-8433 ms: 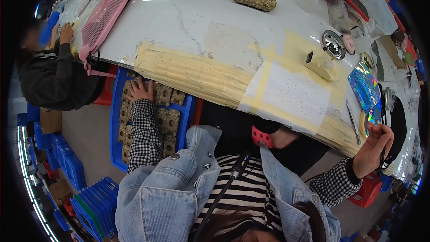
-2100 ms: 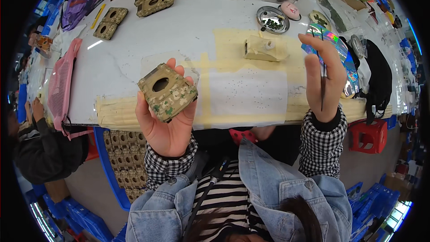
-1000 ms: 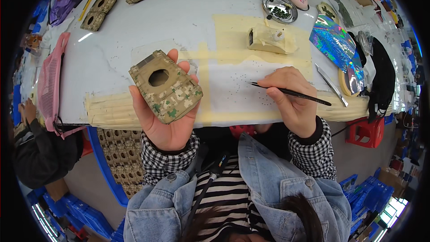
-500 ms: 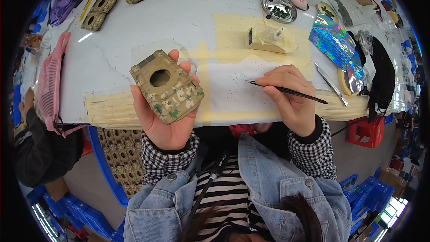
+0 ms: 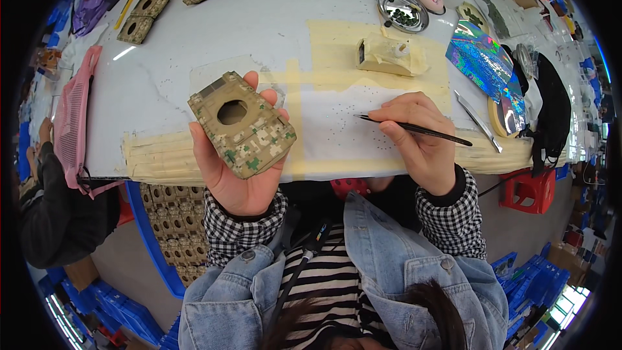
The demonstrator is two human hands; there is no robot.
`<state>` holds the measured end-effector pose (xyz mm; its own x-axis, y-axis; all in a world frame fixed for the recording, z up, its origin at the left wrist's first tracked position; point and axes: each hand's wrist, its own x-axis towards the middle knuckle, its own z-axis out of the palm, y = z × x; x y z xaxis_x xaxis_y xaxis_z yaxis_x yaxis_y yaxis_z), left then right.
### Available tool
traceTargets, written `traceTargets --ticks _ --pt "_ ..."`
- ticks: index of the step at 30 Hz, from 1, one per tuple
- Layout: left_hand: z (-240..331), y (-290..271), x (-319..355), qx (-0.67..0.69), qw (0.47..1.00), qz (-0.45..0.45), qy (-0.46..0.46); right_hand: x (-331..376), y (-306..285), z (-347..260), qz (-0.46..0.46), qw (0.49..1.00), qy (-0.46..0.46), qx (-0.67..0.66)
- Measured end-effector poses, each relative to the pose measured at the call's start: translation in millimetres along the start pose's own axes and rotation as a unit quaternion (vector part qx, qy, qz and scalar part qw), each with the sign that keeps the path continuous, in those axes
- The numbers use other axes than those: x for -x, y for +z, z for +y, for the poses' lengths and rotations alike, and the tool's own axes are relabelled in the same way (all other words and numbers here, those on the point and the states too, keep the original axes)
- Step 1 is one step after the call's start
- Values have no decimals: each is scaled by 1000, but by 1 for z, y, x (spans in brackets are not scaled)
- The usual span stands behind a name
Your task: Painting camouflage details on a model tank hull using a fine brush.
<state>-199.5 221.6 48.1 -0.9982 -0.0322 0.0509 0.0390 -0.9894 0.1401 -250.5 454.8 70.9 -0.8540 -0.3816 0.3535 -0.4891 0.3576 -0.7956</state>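
In my left hand (image 5: 241,189) lies a toy tank hull (image 5: 254,145) in pixelled camouflage, a large round hole in its top. Fingers wrap its far side and the thumb presses the near left edge. My right hand (image 5: 421,136) pinches slim black tweezers (image 5: 424,131) between thumb and fingers. Their fine tip points left, just over a white sheet (image 5: 317,139) dotted with tiny dark specks. Whether the tip grips a speck is too small to see. Beyond the sheet sits a tape-wrapped block (image 5: 392,56).
Right of my right hand lie a craft knife (image 5: 478,120) and a shiny holographic sheet (image 5: 479,61). A round metal dish (image 5: 403,10) holds small dark green bits. More camouflage hulls (image 5: 144,18) stand far left; a blue crate (image 5: 155,243) below holds several. Another person's arm (image 5: 55,207) is at left.
Both hands stay almost where they were. The tweezers' rear end has shifted very slightly. The other person's arm at the left has moved a little.
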Motion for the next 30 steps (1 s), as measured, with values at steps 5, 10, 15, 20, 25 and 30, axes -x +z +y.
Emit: traceTargets --ticks 5,10,15,20,25,30 --pt "0 0 0 -4 1000 0 1 0 -1 1 -3 1000 -1 2" --pt "0 -1 0 -7 1000 1 3 0 -1 1 -2 1000 -4 -1" --pt "0 -1 0 -7 1000 -1 2 0 -1 0 -4 1000 -1 -2" --pt "0 -1 1 -14 1000 5 5 0 -1 1 -4 1000 -3 -3" --pt "-1 0 1 -13 1000 5 6 1 0 2 6 1000 3 -16" --pt "-1 0 1 -15 1000 6 7 1 0 2 -1 1000 13 -24"
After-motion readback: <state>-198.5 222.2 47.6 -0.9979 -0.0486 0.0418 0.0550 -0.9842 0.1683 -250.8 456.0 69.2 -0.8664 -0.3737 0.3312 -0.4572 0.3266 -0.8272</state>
